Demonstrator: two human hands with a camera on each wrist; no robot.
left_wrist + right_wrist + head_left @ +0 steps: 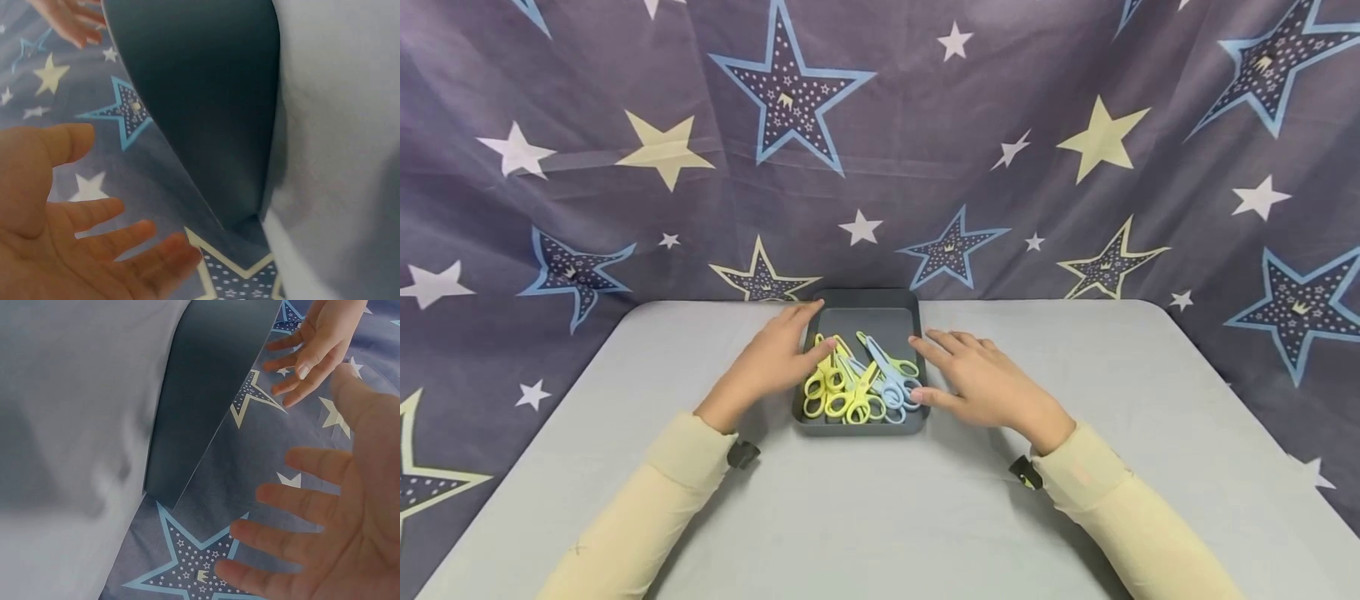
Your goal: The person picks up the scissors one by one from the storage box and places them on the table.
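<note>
A dark grey tray [857, 430] stands at the back of the table, holding several pairs of scissors. Yellow scissors [859, 404] lie in its left and middle part, and light blue scissors [887, 375] lie to the right, some overlapping. My left hand [778, 354] is at the tray's left side, fingers extended, its thumb above the yellow handles. At the right rim my right hand [981, 379] hovers with spread fingers. Neither hand grips anything. In the left wrist view the tray's outer wall [200, 94] shows beside the left palm; whether fingers touch the rim, I cannot tell.
The pale table [880, 517] extends around the tray on the left, right and front. Behind it hangs a dark cloth [880, 150] with star prints, close to the tray's back edge. A dark band [743, 454] sits at the left wrist, another [1026, 472] at the right.
</note>
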